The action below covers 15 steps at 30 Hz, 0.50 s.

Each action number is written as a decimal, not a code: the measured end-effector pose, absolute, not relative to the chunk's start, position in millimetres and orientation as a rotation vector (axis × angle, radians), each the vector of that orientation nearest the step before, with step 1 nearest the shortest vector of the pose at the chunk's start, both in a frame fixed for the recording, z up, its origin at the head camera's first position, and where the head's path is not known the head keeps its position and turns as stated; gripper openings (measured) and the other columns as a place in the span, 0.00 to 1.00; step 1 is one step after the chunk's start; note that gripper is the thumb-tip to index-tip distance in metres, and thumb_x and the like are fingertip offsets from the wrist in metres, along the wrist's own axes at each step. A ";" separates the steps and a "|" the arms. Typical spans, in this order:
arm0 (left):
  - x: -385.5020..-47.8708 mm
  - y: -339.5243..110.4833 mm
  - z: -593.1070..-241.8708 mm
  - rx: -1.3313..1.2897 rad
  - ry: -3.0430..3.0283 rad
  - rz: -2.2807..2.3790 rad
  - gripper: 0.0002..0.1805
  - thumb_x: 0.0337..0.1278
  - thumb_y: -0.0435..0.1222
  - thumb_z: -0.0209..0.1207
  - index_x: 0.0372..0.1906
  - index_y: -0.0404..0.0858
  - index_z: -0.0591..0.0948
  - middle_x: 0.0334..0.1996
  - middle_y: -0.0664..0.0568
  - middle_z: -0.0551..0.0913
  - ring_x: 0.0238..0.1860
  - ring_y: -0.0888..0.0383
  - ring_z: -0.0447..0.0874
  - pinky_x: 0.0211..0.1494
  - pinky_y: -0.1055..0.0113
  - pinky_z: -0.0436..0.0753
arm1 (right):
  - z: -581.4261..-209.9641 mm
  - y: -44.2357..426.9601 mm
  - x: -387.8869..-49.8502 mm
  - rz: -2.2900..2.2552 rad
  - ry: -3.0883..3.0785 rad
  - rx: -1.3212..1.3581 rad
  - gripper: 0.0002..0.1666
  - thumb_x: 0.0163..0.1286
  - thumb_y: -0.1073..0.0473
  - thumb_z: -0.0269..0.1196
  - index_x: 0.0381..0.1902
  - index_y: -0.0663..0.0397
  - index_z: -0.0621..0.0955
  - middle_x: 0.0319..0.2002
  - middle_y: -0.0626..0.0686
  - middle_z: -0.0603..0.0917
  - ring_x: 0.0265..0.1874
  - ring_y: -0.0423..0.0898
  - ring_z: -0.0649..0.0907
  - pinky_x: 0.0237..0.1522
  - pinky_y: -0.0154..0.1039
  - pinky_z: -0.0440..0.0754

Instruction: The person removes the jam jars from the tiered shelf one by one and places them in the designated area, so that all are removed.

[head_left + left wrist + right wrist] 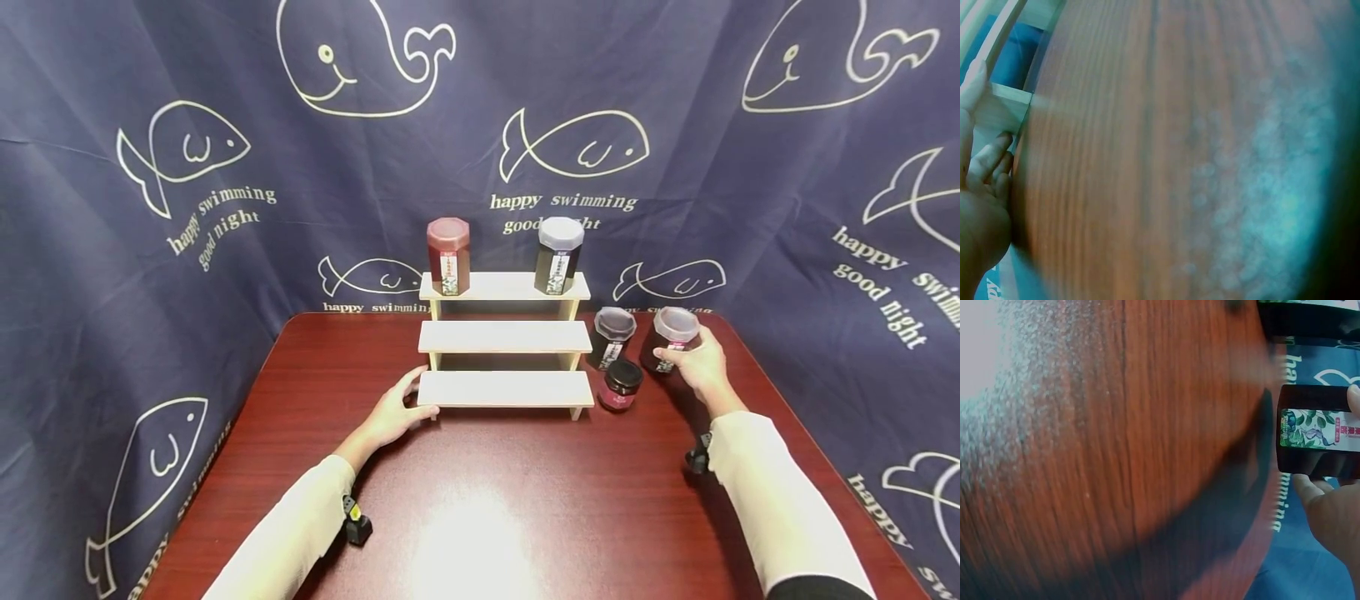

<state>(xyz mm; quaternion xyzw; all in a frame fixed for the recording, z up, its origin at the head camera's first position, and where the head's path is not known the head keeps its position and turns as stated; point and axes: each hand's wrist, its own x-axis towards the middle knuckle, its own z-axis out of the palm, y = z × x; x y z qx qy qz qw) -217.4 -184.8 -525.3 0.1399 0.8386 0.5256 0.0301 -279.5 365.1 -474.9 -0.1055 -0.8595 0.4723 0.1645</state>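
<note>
"What have you got?"

"A dark jar (677, 322) with a pale lid, in my right hand (703, 367). It's at the far right of the table (495, 467), towards the back."

"Grip and arm?"

"Right arm stretched forward. Hand at the jar's right side, thumb across the front, other fingers round the back. Firmly round it."

"And the other side?"

"Left hand (393, 412) is at the left end of the wooden rack's (504, 336) bottom step, thumb and fingers spread wide, thumb nearer me. Arm reaches forward, angled inward."

"Neighbours?"

"Second dark jar (613, 333) just left of the held one. Small black-lidded jar (621, 385) in front of that. On the top step, a red jar (448, 260) at left, a white-topped jar (558, 260) at right. Blue curtain (420, 175) behind everything."

"Anything hard to make out?"

"Plenty. Right fingers mostly hidden behind the jar; can't tell if its base touches the table. Right wrist view cuts off its lid end. Left wrist view is blurry, hand cropped at the edge; can't tell how hard I press. Label print's too small in the head view. White-topped jar covers some curtain lettering."
</note>
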 end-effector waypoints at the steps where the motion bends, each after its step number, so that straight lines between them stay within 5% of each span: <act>1: -217.1 -184.9 -525.5 0.430 2.587 1.619 0.47 0.54 0.40 0.74 0.77 0.43 0.63 0.58 0.42 0.82 0.59 0.49 0.78 0.59 0.54 0.73 | -475.8 364.9 -280.0 1.359 -2.449 -0.297 0.46 0.55 0.66 0.76 0.70 0.64 0.69 0.59 0.64 0.78 0.48 0.40 0.75 0.52 0.31 0.70; 15: -215.8 -184.9 -523.6 0.436 2.596 1.614 0.48 0.55 0.41 0.74 0.77 0.40 0.62 0.58 0.41 0.82 0.58 0.49 0.78 0.58 0.56 0.74 | -480.8 359.5 -283.8 1.428 -2.475 -0.283 0.48 0.57 0.68 0.75 0.72 0.66 0.66 0.61 0.65 0.76 0.52 0.48 0.74 0.53 0.30 0.69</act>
